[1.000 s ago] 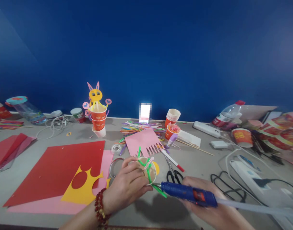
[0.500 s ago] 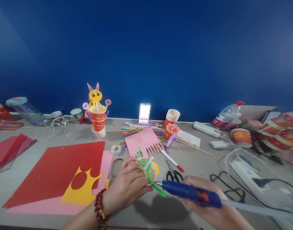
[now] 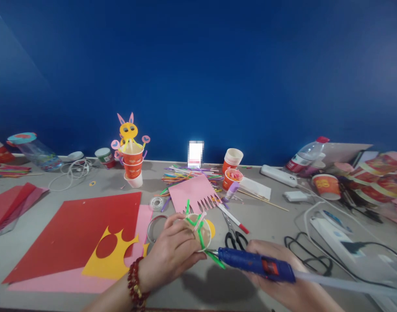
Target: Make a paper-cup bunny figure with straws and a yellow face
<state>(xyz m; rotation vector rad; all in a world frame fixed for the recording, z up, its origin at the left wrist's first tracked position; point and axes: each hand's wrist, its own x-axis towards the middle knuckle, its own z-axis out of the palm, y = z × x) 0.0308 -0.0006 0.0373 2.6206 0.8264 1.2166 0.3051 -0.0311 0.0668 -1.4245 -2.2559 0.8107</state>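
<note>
My left hand [image 3: 177,245] is wrapped around a paper cup [image 3: 198,233], its open rim turned up toward me. Green pipe cleaners [image 3: 201,236] run across the cup's mouth and stick out past the rim. Closed around a blue hot glue gun [image 3: 257,263] is my right hand [image 3: 276,268]. The gun's metal nozzle meets the cup's rim close to the lower green pipe cleaner. A clear glue stick [image 3: 335,281] trails from the gun's back end. Part of a yellow paper circle [image 3: 211,227] shows behind the cup.
Red sheet [image 3: 71,234] and cut yellow sheet [image 3: 101,262] lie left. Black-handled scissors [image 3: 235,239] and a marker [image 3: 232,218] are just beyond the gun. A decorated cup figure [image 3: 132,158] stands at the back. A power strip [image 3: 338,242] and cables lie right.
The glue gun has shifted very slightly left along the cup's rim. My left hand keeps the cup in nearly the same place.
</note>
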